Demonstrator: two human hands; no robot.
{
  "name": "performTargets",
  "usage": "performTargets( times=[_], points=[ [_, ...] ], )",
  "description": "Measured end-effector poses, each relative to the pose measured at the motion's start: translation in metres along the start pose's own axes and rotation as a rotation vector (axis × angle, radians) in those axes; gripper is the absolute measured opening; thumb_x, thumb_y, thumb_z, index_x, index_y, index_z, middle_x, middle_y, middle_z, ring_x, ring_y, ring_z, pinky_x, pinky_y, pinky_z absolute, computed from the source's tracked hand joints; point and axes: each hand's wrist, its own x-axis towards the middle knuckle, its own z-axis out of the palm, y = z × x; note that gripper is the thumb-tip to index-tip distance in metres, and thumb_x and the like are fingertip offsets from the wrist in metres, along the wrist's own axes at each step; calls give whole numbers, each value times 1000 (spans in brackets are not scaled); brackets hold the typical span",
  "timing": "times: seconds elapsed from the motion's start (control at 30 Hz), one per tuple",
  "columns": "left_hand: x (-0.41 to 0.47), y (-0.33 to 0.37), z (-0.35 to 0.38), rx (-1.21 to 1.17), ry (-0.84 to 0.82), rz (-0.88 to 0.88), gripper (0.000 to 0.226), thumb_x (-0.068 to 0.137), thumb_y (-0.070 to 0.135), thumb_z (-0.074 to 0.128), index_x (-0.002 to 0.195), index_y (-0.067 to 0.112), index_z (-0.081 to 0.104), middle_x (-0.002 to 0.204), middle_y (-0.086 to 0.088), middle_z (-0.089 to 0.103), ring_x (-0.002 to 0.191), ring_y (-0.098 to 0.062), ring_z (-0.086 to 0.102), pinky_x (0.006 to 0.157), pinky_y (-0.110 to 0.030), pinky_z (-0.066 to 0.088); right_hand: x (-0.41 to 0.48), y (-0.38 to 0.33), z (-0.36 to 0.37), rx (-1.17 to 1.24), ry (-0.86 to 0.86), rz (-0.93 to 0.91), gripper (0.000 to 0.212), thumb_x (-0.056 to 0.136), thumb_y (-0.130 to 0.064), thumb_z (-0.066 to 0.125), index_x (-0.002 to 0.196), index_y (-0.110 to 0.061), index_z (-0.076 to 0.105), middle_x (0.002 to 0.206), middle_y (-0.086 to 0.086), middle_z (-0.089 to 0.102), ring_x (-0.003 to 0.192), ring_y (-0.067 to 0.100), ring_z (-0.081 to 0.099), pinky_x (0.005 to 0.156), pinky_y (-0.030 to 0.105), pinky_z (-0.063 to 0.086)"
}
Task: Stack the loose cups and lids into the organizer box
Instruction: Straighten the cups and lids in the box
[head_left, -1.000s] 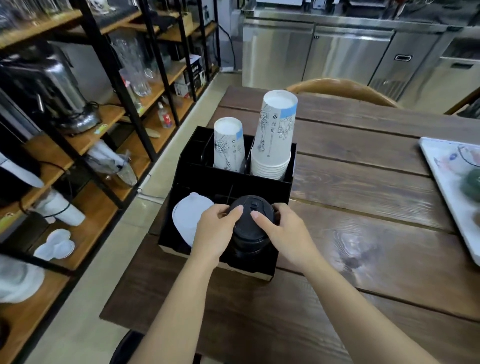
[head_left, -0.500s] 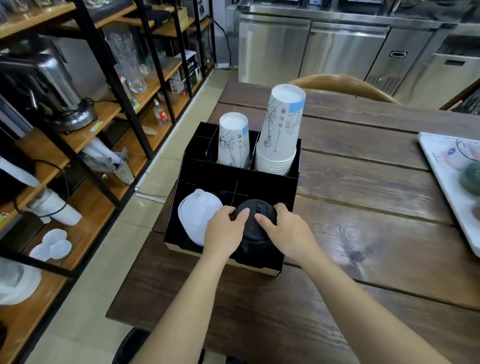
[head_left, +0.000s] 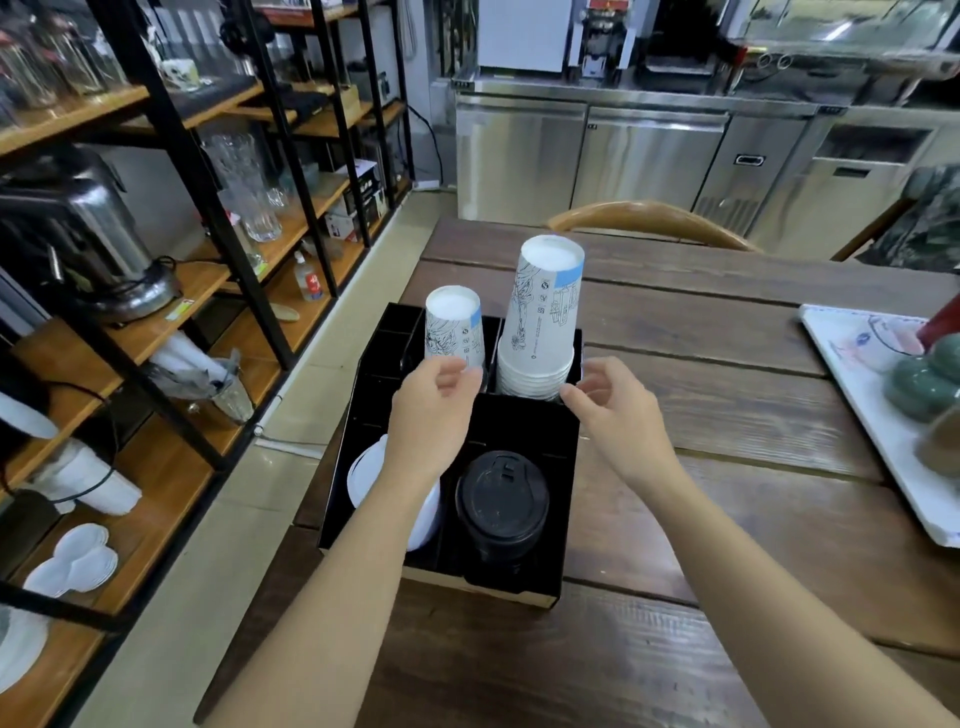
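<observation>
- Organizer box (head_left: 524, 421) sits at the left edge of the wooden table (head_left: 727, 415), black, with 2 front bays and 2 rear bays in use.
- Black lids (head_left: 501, 501) stand stacked in the front right bay; white lids (head_left: 363, 475) lean in the front left bay, partly hidden by my forearm.
- 2 upside-down paper stacks fill the rear: a short cup stack (head_left: 454, 327) on the left, a tall cup stack (head_left: 545, 317) on the right.
- My left hand (head_left: 428, 415) is released, fingers loosely curled, just in front of the short stack and holding nothing.
- My right hand (head_left: 621, 413) is equally unclenched and empty, its fingertips close to the tall stack's base rims.
- I judge the step to be squaring up the cups: I would press straight down on each stack, steadying the tall one low, since it leans slightly and could tip.
- Beyond the table: a tray (head_left: 852, 395) at the right edge, open shelving (head_left: 171, 291) to the left, steel counters (head_left: 623, 156) at the back.
</observation>
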Motion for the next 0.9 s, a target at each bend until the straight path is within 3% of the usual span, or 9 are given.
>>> performTargets(
  times=[0.1, 0.2, 0.27, 0.33, 0.4, 0.5, 0.7, 0.83, 0.9],
  points=[
    [20, 25, 11, -118, -74, 51, 37, 91, 33, 54, 126, 20, 54, 122, 2, 58, 108, -10, 55, 100, -31, 43, 22, -11, -5, 34, 11, -9, 56, 87, -30, 62, 136, -15, 40, 123, 6, 56, 103, 17, 53, 89, 29, 41],
    [39, 39, 25, -155, -162, 83, 50, 94, 38, 48, 142, 29, 36, 144, 6, 43, 121, -8, 44, 107, -34, 37, 39, -18, -3, 95, -35, -57, 74, 85, -31, 65, 146, -23, 24, 142, 4, 44, 127, 19, 45, 106, 37, 37],
    [47, 45, 34, -191, -208, 69, 53, 95, 41, 43, 145, 36, 26, 151, 10, 33, 130, -7, 37, 109, -37, 34, 44, -22, 1, 196, -95, -138, 71, 84, -27, 66, 140, -42, 25, 142, -5, 46, 131, 12, 44, 110, 37, 35],
    [52, 50, 41, -251, -250, 39, 51, 96, 44, 37, 145, 41, 23, 153, 13, 31, 130, -5, 35, 109, -38, 32, 48, -25, 4, 229, -117, -212, 66, 84, -20, 66, 120, -60, 28, 129, -17, 53, 120, -2, 51, 103, 25, 41],
    [55, 51, 47, -298, -274, 16, 47, 97, 47, 33, 143, 43, 27, 151, 17, 34, 129, -3, 37, 112, -41, 31, 51, -25, 6, 235, -112, -255, 63, 85, -15, 65, 120, -54, 30, 126, -16, 55, 114, -7, 52, 94, 11, 41],
    [58, 48, 52, -319, -282, 12, 45, 96, 50, 33, 140, 46, 33, 146, 19, 40, 131, -4, 40, 112, -44, 33, 52, -20, 10, 258, -81, -273, 62, 84, -15, 65, 127, -45, 32, 128, -15, 56, 116, -3, 53, 99, 19, 42],
    [60, 48, 53, -376, -281, 22, 39, 96, 44, 38, 135, 44, 40, 124, 24, 53, 111, 4, 50, 101, -33, 39, 53, -17, 17, 277, -23, -275, 67, 82, -16, 68, 131, -44, 32, 131, -12, 55, 119, 4, 53, 100, 29, 45],
    [55, 46, 55, -412, -252, -1, 42, 95, 43, 41, 138, 42, 38, 130, 20, 52, 111, 4, 52, 80, -21, 42, 61, -13, 14, 253, -65, -238, 68, 77, -24, 68, 131, -47, 34, 133, -16, 51, 126, 6, 45, 106, 34, 38],
    [56, 47, 54, -418, -251, -7, 41, 96, 42, 40, 136, 43, 38, 120, 27, 55, 100, 14, 52, 74, -18, 41, 62, -11, 14, 254, -78, -237, 66, 79, -18, 68, 127, -50, 35, 129, -23, 51, 124, -2, 45, 104, 22, 36]
  ],
)
